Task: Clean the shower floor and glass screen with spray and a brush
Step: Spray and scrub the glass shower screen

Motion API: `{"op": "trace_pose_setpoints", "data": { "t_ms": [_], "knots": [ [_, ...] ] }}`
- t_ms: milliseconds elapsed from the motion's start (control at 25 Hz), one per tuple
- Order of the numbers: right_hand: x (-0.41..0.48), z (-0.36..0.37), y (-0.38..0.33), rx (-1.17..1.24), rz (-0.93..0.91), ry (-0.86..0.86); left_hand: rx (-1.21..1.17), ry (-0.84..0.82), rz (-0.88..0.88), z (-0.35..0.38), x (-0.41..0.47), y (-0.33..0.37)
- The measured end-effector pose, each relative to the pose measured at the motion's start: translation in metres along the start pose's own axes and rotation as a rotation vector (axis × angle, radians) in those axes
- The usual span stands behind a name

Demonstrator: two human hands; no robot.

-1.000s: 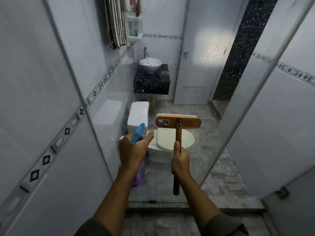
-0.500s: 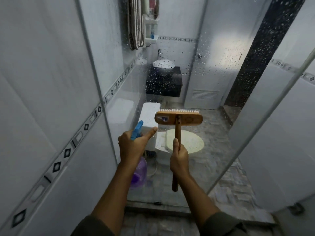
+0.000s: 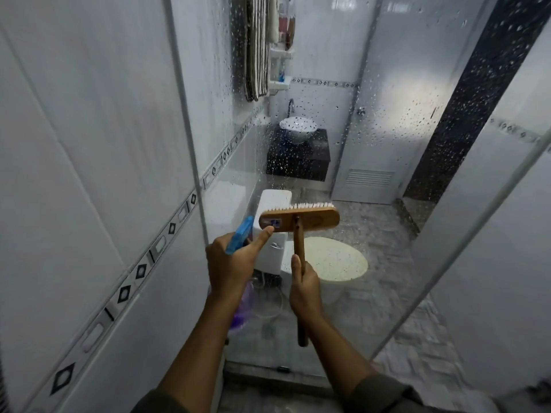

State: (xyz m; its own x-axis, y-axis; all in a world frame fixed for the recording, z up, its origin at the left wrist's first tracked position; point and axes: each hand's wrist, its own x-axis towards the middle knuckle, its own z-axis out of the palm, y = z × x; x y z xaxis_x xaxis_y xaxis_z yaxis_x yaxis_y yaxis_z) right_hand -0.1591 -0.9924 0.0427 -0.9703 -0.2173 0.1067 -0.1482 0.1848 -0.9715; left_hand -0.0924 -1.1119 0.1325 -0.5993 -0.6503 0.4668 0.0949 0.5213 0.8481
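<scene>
Head view: left hand (image 3: 231, 265) grips blue-triggered purple spray bottle (image 3: 238, 239), thumb extended; right hand (image 3: 304, 289) wraps wooden-handled white-bristled brush (image 3: 299, 218) at 12 o'clock; droplet-speckled glass screen (image 3: 387, 129) beyond.

Left hand (image 3: 231, 263), right hand (image 3: 304, 289): clenched, outstretched.

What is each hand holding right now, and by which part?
The left hand grips the spray bottle at its neck, under the blue trigger. The right hand grips the brush midway along its wooden handle, bristle head up.
</scene>
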Motion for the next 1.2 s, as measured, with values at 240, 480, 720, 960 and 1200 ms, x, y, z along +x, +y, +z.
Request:
{"op": "trace_pose_setpoints", "data": {
  "t_ms": [240,480,720,960,1200],
  "knots": [
    [0.051,0.014,-0.061,0.026,-0.119,0.059,-0.010,0.041,0.036,-0.003,0.005,-0.008],
    [-0.022,0.019,0.043,0.031,0.151,-0.055,-0.042,0.056,0.022,-0.008,0.005,-0.023],
    [0.029,0.040,-0.014,0.080,0.005,-0.035,-0.011,0.086,0.019,-0.012,0.013,-0.032],
    [-0.006,0.044,0.022,0.032,0.083,-0.060,-0.005,0.068,0.010,-0.014,0.013,-0.034],
    [0.035,0.068,-0.067,0.110,-0.078,-0.029,0.034,0.111,-0.036,-0.024,0.017,-0.038]
  ]
}}
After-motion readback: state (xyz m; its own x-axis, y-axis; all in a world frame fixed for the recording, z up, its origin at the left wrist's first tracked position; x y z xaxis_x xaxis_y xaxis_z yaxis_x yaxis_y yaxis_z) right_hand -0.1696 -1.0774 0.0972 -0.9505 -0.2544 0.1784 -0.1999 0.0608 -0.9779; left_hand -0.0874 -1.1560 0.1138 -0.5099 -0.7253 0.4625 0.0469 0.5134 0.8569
